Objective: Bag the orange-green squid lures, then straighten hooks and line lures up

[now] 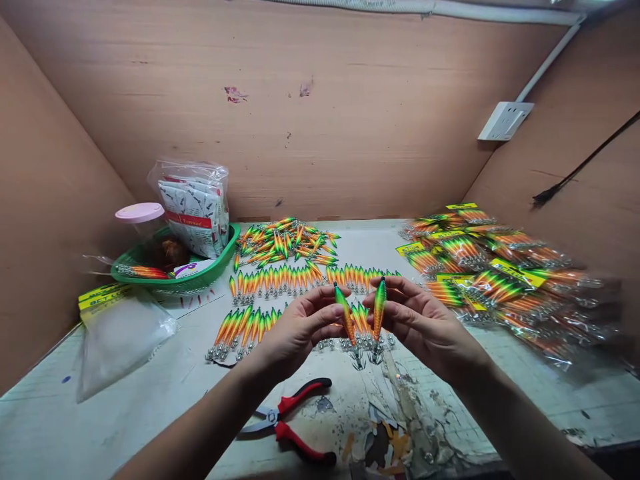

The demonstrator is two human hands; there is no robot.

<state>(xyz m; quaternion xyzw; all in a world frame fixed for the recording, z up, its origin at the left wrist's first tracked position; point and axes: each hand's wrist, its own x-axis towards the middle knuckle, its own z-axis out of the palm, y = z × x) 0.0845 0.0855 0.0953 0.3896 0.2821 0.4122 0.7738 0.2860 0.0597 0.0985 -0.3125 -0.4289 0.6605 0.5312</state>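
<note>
My left hand point(310, 322) pinches a green, yellow and orange squid jig point(345, 312) between thumb and fingers. A second squid jig point(379, 311) of the same colours is held in my right hand point(425, 327). Both jigs hang upright side by side, hook crowns down and a small gap between them. Behind my hands, rows of matching jigs point(273, 280) lie lined up on the table, partly hidden by my fingers. Closer to me, pliers point(273, 417) with red and black handles lie spread on the tabletop.
A loose heap of jigs point(285, 240) lies at the back. On the right, packed jig bags point(500, 280) are piled. A green basket point(200, 280) holding packets and a pink-lidded jar point(140, 213) stands left, beside clear yellow-topped bags point(123, 340). Board walls enclose the table point(200, 413).
</note>
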